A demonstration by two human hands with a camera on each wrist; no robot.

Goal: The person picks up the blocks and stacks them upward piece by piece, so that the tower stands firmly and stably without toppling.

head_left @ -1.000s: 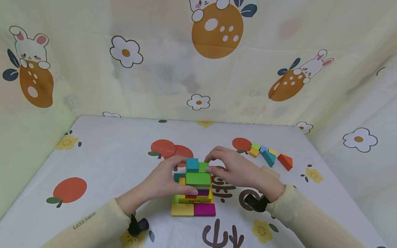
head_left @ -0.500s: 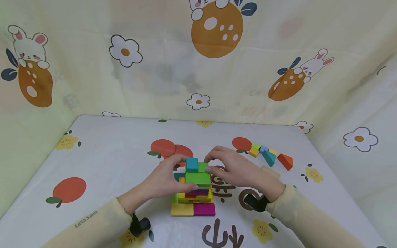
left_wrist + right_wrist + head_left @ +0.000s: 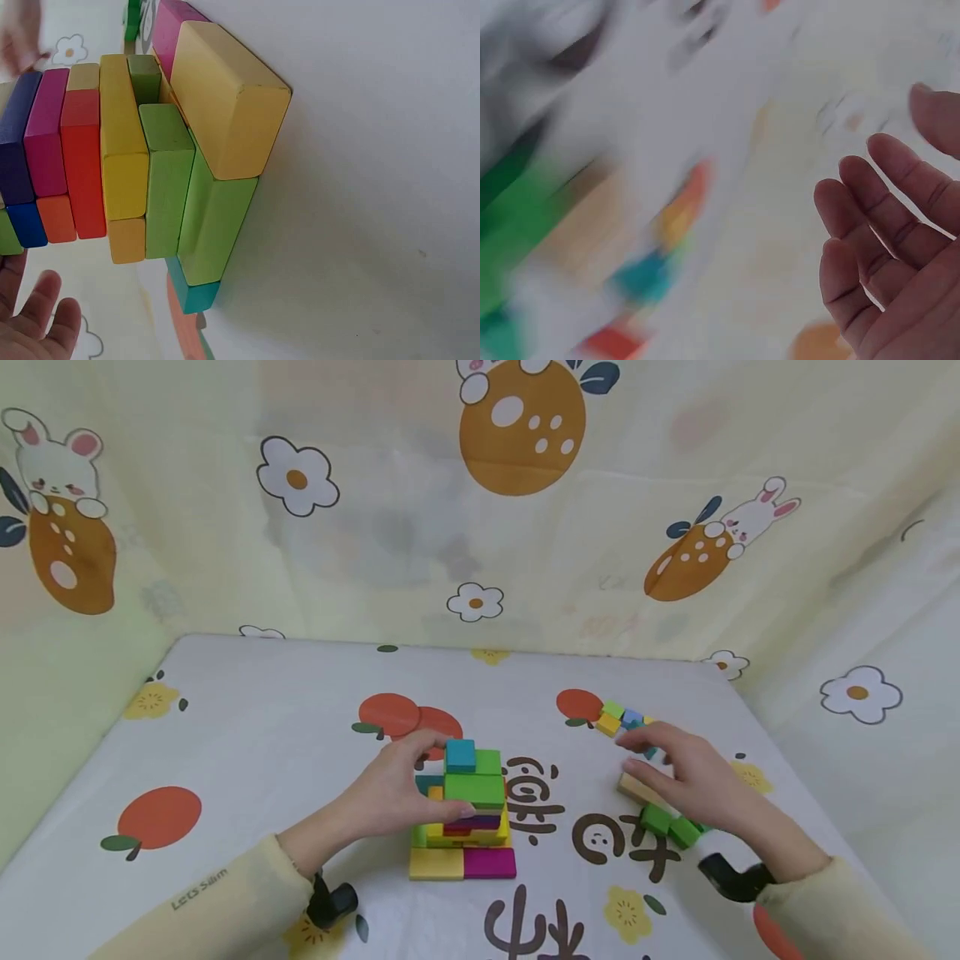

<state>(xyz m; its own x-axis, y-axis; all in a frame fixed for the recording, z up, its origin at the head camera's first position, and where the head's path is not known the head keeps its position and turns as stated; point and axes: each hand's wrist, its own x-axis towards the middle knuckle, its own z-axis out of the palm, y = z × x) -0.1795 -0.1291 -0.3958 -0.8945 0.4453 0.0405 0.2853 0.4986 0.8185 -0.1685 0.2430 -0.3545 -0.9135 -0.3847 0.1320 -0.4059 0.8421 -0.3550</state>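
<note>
- Two hands now work apart: right hand [image 3: 693, 777] has left the stack [image 3: 465, 814] and hovers over the loose blocks [image 3: 626, 720] at right, fingers spread and relaxed, holding nothing.
- Left hand [image 3: 393, 793] stays against the stack's left side, thumb on the green block [image 3: 475, 789]; stack stands mid-table [image 3: 247, 727], teal cube [image 3: 460, 755] on top.
- Judgement: stack steadied while another block is sought.
- Right wrist view motion-blurred; blocks under the right palm partly hidden.

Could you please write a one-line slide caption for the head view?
Left hand steadies a multicoloured wooden block tower while the open right hand hovers over loose wooden blocks.
</note>
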